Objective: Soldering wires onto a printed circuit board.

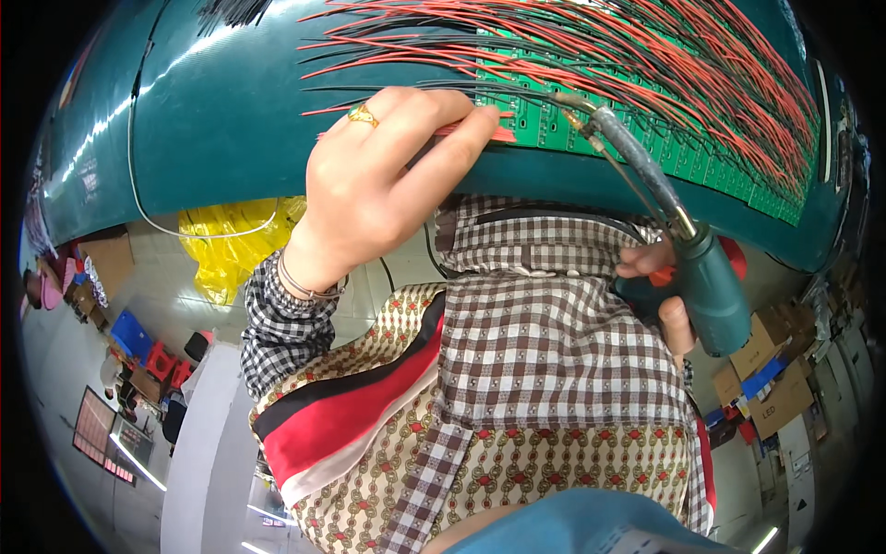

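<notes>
My left hand (374,180) is closed in a pinch on red wires (445,131) at the near left edge of the green circuit board panel (535,127). A ring and a bracelet are on this hand and wrist. My right hand (676,323), partly hidden, is wrapped round a dark green soldering gun (715,300). Its metal tube reaches up and left, and the tip (568,100) is over the panel's near left part, close to the left fingertips. Many red and black wires (720,102) lie across the panel in rows, their loose ends pointing left.
The panel lies on a dark green work mat (221,120). A thin grey cable (132,138) crosses the mat's left side. More black wires (235,11) lie at the far edge. Below the table are a yellow plastic bag (217,249) and, at the right, cardboard boxes (780,397).
</notes>
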`<state>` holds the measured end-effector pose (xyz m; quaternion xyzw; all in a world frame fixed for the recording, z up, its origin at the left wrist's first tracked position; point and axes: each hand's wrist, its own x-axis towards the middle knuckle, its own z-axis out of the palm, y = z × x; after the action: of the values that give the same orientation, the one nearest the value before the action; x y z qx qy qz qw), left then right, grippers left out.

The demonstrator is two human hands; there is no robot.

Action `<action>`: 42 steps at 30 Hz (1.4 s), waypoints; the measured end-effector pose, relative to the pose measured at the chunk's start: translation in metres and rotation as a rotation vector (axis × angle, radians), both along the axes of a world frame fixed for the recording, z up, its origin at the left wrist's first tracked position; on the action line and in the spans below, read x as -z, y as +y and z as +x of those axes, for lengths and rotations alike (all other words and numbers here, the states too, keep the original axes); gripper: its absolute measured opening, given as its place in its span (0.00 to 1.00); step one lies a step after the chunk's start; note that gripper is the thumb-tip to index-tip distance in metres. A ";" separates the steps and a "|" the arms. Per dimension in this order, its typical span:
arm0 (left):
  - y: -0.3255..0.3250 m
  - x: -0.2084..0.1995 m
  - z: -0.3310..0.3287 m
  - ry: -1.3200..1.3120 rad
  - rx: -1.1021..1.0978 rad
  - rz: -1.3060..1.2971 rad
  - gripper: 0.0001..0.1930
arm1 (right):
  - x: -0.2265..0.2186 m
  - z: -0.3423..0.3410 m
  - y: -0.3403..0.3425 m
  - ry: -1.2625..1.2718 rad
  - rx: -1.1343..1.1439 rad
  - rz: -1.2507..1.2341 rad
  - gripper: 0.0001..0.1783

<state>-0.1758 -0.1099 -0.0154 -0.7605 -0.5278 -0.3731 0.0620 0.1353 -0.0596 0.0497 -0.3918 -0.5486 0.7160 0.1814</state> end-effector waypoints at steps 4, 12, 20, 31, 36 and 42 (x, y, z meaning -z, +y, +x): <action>-0.001 -0.003 -0.001 0.010 0.003 -0.040 0.13 | 0.005 0.000 0.000 -0.012 -0.073 0.080 0.29; -0.005 -0.009 -0.002 -0.034 0.021 -0.129 0.19 | 0.014 -0.002 -0.017 0.014 0.130 0.138 0.33; -0.005 -0.008 -0.002 -0.016 0.008 -0.136 0.20 | 0.022 0.007 -0.013 0.129 0.016 0.155 0.31; -0.004 -0.007 -0.001 -0.035 0.016 -0.147 0.21 | 0.013 0.007 -0.012 -0.027 -0.017 0.049 0.32; -0.005 -0.007 -0.002 -0.042 0.017 -0.151 0.21 | 0.013 0.006 -0.013 -0.085 -0.028 0.028 0.33; -0.006 -0.006 -0.002 -0.050 0.017 -0.158 0.20 | 0.021 0.005 -0.009 0.018 -0.080 0.106 0.34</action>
<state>-0.1773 -0.1159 -0.0092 -0.7578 -0.5506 -0.3498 -0.0146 0.1399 -0.0688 0.0290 -0.3532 -0.5993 0.6960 0.1781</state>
